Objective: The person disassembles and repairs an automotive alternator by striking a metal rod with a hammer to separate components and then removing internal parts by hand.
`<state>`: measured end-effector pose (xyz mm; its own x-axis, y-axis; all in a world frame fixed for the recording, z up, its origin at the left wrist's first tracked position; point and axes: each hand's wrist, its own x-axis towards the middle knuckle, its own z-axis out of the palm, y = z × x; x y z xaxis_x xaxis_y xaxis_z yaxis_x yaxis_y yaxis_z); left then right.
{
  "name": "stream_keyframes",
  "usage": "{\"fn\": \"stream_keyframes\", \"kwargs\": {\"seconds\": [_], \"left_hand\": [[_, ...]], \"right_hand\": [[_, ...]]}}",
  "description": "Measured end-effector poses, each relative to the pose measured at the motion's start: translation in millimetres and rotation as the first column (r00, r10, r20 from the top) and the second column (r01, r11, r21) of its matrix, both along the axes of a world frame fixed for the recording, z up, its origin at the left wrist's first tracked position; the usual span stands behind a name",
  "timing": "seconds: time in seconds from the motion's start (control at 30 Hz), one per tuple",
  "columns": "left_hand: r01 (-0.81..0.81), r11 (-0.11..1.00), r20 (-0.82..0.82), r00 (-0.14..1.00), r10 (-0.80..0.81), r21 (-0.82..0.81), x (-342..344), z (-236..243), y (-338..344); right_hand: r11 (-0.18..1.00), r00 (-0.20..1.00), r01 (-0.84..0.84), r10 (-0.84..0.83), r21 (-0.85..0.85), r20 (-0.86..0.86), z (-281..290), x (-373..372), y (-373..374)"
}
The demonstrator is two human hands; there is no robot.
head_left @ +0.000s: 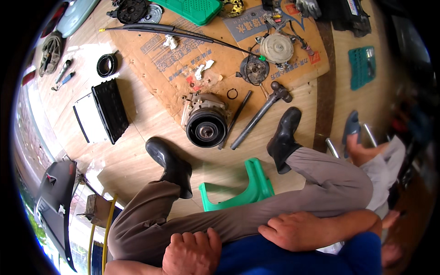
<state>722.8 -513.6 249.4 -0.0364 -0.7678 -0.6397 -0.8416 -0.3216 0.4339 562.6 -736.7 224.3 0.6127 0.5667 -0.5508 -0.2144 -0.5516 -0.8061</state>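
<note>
Trousers (220, 224) of brown cloth are touched by the right hand (293, 231), which is laid across the lap with its fingers bent. The left hand (191, 252) is held beside it, well curled, with the knuckles turned up, in front of a blue shirt (261, 256). Both palms are hidden, so how far each grip is closed, and whether anything is held inside, cannot be told.

A green stool (258, 181) is partly covered by the trousers, on the floor between two black boots (285, 137). Farther out, a metal machine part with a black pulley (206, 130) is set at the near corner of a cardboard sheet (151, 85), its pulley faced toward the hands. To the right of it, a dark rod (236, 118) and a hammer (254, 123) are laid slantwise, apart from each other, with the hammer's head pointed away. A round motor (276, 48) is placed beyond them on the cardboard.
</note>
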Motion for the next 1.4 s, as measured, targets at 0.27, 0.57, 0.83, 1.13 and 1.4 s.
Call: {"fn": "stream_keyframes", "kwargs": {"seconds": [0.27,0.57,0.83,1.13,1.4], "left_hand": [[0.046,0.995,-0.007,0.999,-0.047,-0.086,-11.9,7.0,4.6],[0.095,0.993,0.119,0.989,-0.087,-0.063,-39.7,28.9,0.1],[0.144,0.977,0.203,0.973,-0.110,-0.161,-65.2,23.6,2.5],[0.175,0.970,0.283,0.951,-0.122,-0.169,-87.7,14.4,10.3],[0.229,0.960,0.301,0.938,-0.174,-0.158,-93.0,8.5,13.1]], "right_hand": [[0.988,0.984,-0.120,0.132,-0.102,0.123,12.1,-10.6,12.6],[0.955,0.949,-0.140,0.204,-0.260,0.241,10.8,-34.9,28.1],[0.930,0.906,-0.090,0.225,-0.357,0.359,12.5,-47.5,36.8],[0.904,0.903,-0.145,0.287,-0.402,0.321,5.3,-48.9,36.1],[0.875,0.909,-0.226,0.348,-0.428,0.231,0.8,-48.3,40.2]]}}
